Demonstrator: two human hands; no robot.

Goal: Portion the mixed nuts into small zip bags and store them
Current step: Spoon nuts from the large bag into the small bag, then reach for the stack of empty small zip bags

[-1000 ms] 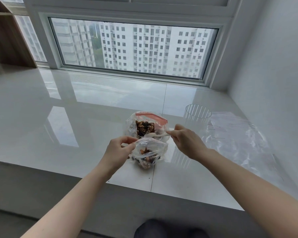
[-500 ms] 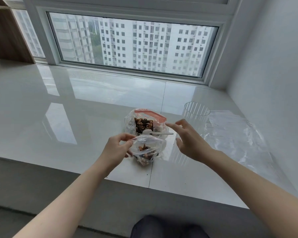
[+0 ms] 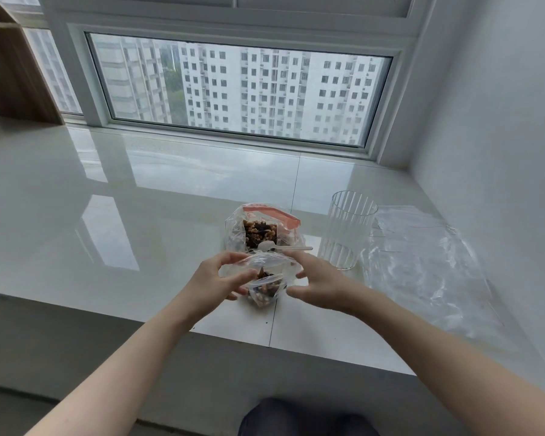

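Two hands meet at a small zip bag that sits near the front edge of a glossy white sill, partly filled with mixed nuts. The left hand has its thumb and curled fingers pinching the left side of the bag's open top. The right hand is at the right side of that top, its fingers bent and spread against the plastic; whether they actually grip the rim or only touch it cannot be told. Just behind the small bag stands a bigger bag with a red zip strip, open at the top and holding a dark heap of nuts. A white plastic spoon lies across its mouth, bowl over the nuts and handle pointing right. To the right of the bigger bag stands an upright clear ribbed cup, apart from both bags. Beside the cup, farther right, a loose pile of clear plastic bags lies flat on the sill, close to the white wall. Behind everything is a wide window facing tall apartment blocks.
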